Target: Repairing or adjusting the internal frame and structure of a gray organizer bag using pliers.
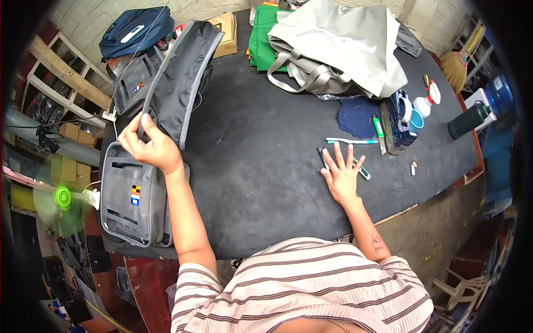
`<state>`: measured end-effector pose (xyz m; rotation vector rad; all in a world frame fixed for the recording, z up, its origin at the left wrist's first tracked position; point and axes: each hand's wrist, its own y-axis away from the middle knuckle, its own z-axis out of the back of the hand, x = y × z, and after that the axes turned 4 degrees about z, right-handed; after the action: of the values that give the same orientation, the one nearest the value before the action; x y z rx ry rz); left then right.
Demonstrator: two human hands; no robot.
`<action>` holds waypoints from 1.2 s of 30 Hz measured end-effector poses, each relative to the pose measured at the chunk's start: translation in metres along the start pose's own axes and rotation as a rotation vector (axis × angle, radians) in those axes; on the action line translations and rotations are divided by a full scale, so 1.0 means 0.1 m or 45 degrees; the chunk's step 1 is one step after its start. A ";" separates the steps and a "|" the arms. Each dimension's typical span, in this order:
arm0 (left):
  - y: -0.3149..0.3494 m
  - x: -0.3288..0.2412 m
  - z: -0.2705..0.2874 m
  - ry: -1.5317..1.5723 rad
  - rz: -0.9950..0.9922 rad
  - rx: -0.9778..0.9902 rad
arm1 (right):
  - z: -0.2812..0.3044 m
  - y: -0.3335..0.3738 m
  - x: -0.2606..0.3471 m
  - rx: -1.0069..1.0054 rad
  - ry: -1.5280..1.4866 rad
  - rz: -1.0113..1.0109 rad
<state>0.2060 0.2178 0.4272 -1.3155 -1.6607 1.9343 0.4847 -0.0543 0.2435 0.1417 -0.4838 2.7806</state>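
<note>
My left hand (151, 145) is closed on the lower edge of a dark bag (180, 83) with grey piping, which stands raised above the table's left side. Just below that hand lies a grey bag (125, 194) with slots and a small coloured flag patch. Spread flat, my right hand (341, 175) rests on the table with nothing gripped. Partly hidden under its fingers are a dark tool and a green-handled tool (363, 172), whose kinds I cannot make out. Beyond the fingertips lie a toothbrush (350, 141) and a green box cutter (379, 132).
The black table (261, 183) bears a heap of grey tote bags (338, 44) and green fabric (262, 41) at the far side. A spray bottle (426, 100), dark bottle (466, 122) and blue cloth (356, 117) are rightward. A green fan (63, 197) spins beyond the left edge.
</note>
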 end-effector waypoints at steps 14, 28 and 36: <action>-0.07 0.00 0.11 0.102 0.065 -0.032 | -0.74 -1.33 0.55 0.116 -0.226 0.172; 0.04 -0.15 0.13 0.202 0.077 0.120 | -1.13 -1.83 2.64 0.415 -0.183 0.760; 1.08 -0.17 0.41 0.162 0.052 0.433 | -0.45 -0.47 0.99 0.145 -0.085 0.080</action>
<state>0.2211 0.1465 0.3358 -1.3114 -1.1900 1.9992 0.4043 0.0316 0.2306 0.2498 -0.3513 2.8729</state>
